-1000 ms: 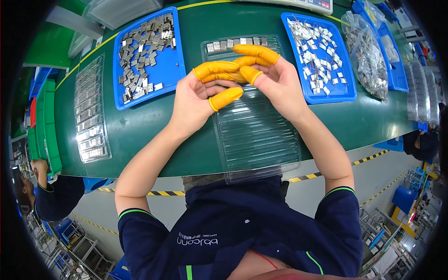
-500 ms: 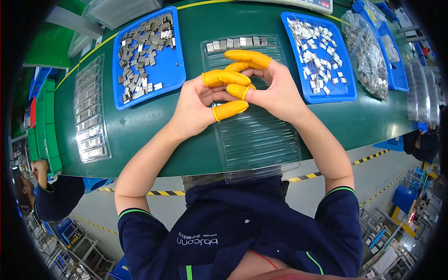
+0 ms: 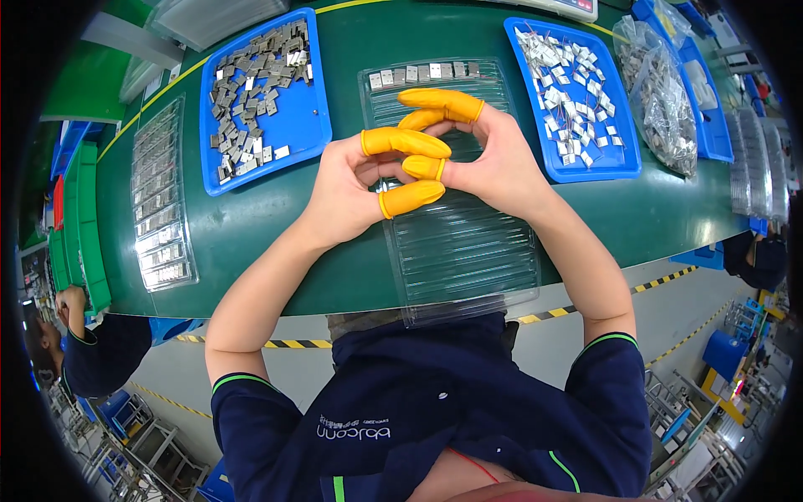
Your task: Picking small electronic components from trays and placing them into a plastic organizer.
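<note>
My left hand point(image 3: 341, 191) and my right hand point(image 3: 506, 163) meet above a clear plastic tray point(image 3: 464, 259) with long parallel grooves. Yellow finger cots cover the thumbs and some fingers of both. Thumbs and fingertips are drawn together, the left index finger touching or nearly touching the right thumb. Whatever lies between the fingertips is hidden by the cots. Along the far end of the tray runs a row of several small flat metal-and-white pieces point(image 3: 423, 74), just beyond my fingers.
Left of the hands, a blue tray point(image 3: 303, 134) holds many grey metal pieces point(image 3: 268, 63). Another blue tray point(image 3: 592, 175) at right has white connectors with thin wires point(image 3: 569, 88). A filled clear tray point(image 3: 159, 201) lies far left; a bag of parts point(image 3: 665, 117) sits far right. A co-worker's hand point(image 3: 72, 303) shows at left.
Both hands stay together over the clear tray. The fingers have shifted very slightly, the right index finger a little to the left.
</note>
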`<state>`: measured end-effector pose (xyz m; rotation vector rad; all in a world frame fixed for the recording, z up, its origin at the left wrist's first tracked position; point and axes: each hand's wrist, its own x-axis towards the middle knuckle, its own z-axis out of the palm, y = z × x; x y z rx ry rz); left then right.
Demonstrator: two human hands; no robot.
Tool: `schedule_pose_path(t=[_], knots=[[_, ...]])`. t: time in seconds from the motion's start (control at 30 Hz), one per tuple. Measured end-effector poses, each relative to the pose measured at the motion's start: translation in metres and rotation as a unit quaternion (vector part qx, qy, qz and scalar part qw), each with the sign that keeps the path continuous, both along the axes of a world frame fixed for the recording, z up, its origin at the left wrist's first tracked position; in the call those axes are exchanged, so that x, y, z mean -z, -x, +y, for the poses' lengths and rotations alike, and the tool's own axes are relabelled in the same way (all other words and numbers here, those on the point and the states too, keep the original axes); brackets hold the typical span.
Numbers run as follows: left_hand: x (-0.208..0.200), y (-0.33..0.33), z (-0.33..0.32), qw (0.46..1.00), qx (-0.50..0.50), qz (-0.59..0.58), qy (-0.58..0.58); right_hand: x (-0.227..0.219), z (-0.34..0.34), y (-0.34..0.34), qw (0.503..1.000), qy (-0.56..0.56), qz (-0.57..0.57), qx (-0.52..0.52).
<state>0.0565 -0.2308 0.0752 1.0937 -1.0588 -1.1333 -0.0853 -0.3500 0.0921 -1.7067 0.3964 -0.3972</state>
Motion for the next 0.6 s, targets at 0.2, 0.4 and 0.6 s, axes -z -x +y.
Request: schedule_pose_path(t=[0.2,0.4,0.6], knots=[[0.001,0.0,0.0,1.0,0.007,0.005,0.006,-0.002,0.0,0.0,1.0,0.002,0.018,-0.016],[0.001,0.007,0.0,0.997,-0.006,0.059,-0.052,0.006,-0.004,-0.001,0.999,-0.033,0.002,-0.02],[0.006,0.01,0.0,0.997,-0.021,0.054,-0.041,0.007,-0.005,0.0,0.999,-0.04,-0.003,-0.026]])
